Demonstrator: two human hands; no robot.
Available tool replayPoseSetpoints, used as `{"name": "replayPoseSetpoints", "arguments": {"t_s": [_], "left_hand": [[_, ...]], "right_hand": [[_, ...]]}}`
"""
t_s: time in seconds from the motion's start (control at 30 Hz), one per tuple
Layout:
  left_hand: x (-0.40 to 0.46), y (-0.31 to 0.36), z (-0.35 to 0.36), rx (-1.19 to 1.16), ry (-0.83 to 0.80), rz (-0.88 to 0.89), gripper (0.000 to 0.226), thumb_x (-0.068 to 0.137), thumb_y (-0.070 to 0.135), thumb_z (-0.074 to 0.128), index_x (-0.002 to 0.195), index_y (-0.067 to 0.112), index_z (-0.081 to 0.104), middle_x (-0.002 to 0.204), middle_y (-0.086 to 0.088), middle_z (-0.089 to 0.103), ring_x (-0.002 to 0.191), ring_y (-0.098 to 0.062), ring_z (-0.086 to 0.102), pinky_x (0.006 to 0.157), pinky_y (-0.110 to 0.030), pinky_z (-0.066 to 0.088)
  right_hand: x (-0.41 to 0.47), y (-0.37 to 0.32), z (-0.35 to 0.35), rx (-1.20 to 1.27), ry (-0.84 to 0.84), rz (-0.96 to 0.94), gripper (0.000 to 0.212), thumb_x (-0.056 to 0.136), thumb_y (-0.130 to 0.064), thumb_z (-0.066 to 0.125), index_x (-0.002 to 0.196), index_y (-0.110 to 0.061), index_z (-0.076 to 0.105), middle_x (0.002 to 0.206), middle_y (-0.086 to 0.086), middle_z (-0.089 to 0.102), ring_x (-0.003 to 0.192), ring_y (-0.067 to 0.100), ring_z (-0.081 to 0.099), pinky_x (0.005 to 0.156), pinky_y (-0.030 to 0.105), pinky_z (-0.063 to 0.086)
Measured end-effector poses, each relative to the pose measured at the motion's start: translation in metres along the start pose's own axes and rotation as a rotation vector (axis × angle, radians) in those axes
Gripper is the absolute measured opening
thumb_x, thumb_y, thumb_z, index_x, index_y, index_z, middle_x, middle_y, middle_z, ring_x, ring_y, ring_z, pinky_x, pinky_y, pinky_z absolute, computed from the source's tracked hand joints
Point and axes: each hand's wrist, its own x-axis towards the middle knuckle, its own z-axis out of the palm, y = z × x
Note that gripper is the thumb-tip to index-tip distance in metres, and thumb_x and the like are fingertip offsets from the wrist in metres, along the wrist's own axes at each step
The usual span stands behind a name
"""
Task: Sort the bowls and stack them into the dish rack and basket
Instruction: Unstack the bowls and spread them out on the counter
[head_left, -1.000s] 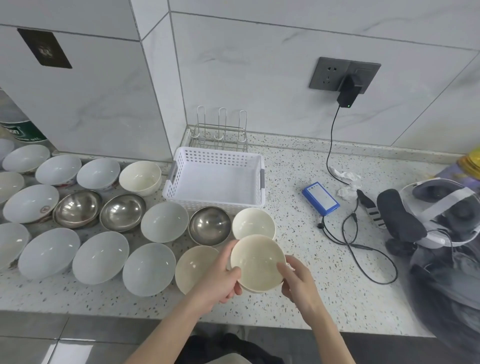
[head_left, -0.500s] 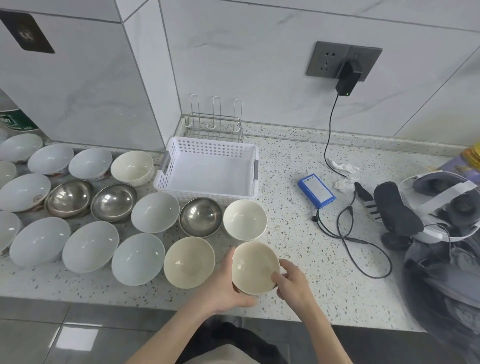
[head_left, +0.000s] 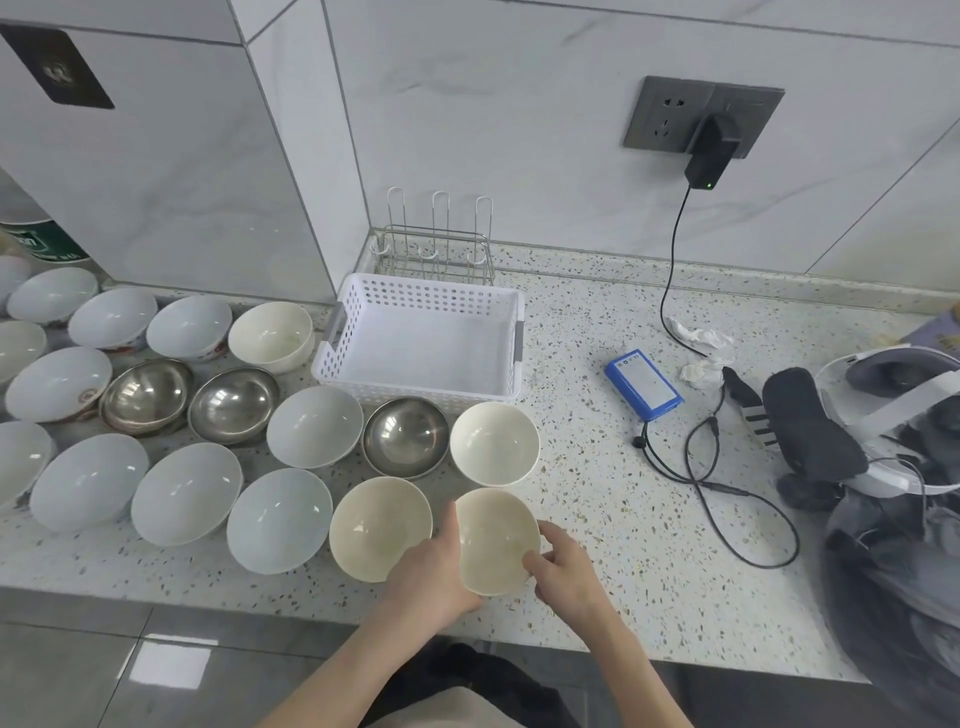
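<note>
My left hand (head_left: 431, 566) cups the left side of a cream bowl (head_left: 496, 540), fingers curled under it; my right hand (head_left: 563, 564) pinches its right rim with thumb and fingertips. The bowl is held tilted at the near edge of the speckled counter (head_left: 597, 499), just right of another cream bowl (head_left: 379, 525). The white perforated basket (head_left: 426, 338) holds nothing; the wire dish rack (head_left: 436, 249) behind it holds nothing. Three steel bowls (head_left: 405, 436) and four cream bowls show; pale white bowls (head_left: 280, 519) fill the left, count uncertain at the frame edge
</note>
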Motion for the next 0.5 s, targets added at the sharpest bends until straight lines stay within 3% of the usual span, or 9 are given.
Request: {"name": "replayPoseSetpoints", "arguments": {"t_s": [0.23,0.4,0.5], "left_hand": [[0.002,-0.0013,0.0017,0.062,0.032,-0.011,0.09,0.081,0.036,0.067,0.146,0.024,0.006,0.085,0.002,0.059,0.089,-0.027,0.068,0.064,-0.031,0.045],[0.0016,-0.0028,0.0024,0.115,0.041,-0.008,0.09,0.083,0.03,0.064,0.149,0.024,0.002,0.096,-0.004,0.068,0.089,-0.027,0.068,0.065,-0.034,0.048],[0.0022,-0.0035,0.0032,0.136,0.039,-0.002,0.092,0.083,0.029,0.064,0.15,0.023,0.0,0.093,-0.003,0.067,0.086,-0.026,0.068,0.063,-0.033,0.047]], "right_hand": [[0.0032,0.0047,0.0027,-0.005,-0.06,-0.005,0.035,0.089,-0.012,0.048,0.119,-0.027,0.057,0.053,-0.006,0.044,0.044,0.01,0.035,0.048,0.024,0.032],[0.0034,0.0027,0.0013,-0.075,-0.089,-0.019,0.035,0.091,-0.025,0.048,0.124,-0.036,0.054,0.061,-0.001,0.048,0.051,0.014,0.035,0.053,0.031,0.033],[0.002,-0.0004,-0.0001,-0.122,-0.105,-0.018,0.039,0.093,-0.029,0.047,0.132,-0.035,0.049,0.062,-0.004,0.051,0.048,0.011,0.038,0.051,0.028,0.035]]}}
